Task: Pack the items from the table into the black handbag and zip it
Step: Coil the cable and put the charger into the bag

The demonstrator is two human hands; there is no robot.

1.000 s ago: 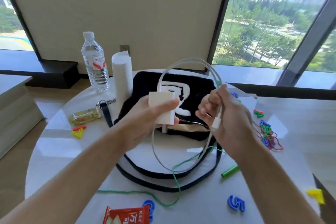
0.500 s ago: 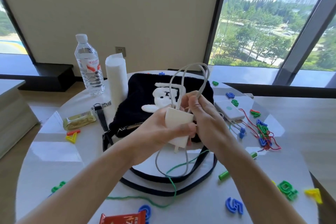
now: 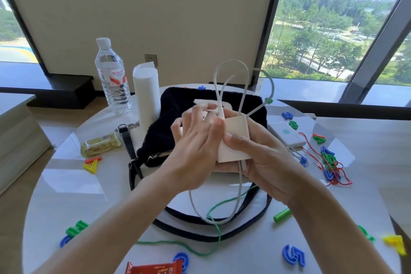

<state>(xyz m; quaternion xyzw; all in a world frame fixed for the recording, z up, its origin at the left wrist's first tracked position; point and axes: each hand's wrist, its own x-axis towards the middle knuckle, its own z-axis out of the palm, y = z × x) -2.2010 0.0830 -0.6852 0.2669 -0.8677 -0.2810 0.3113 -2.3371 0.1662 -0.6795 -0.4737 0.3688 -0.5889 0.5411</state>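
Above black handbag (image 3: 169, 104): right hand (image 3: 264, 158) grips white charger (image 3: 235, 140), left hand (image 3: 195, 140) gathers cable (image 3: 239, 184). Nothing visibly packed; bottle (image 3: 112, 78), snack (image 3: 100, 145) remain; zip open.

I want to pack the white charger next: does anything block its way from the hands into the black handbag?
Nothing solid does. Both hands hold the charger above the black handbag. Only its own cable loops loosely and could snag.

Fuzzy cloth handbag (image 3: 169, 104) on glossy table (image 3: 73, 184)
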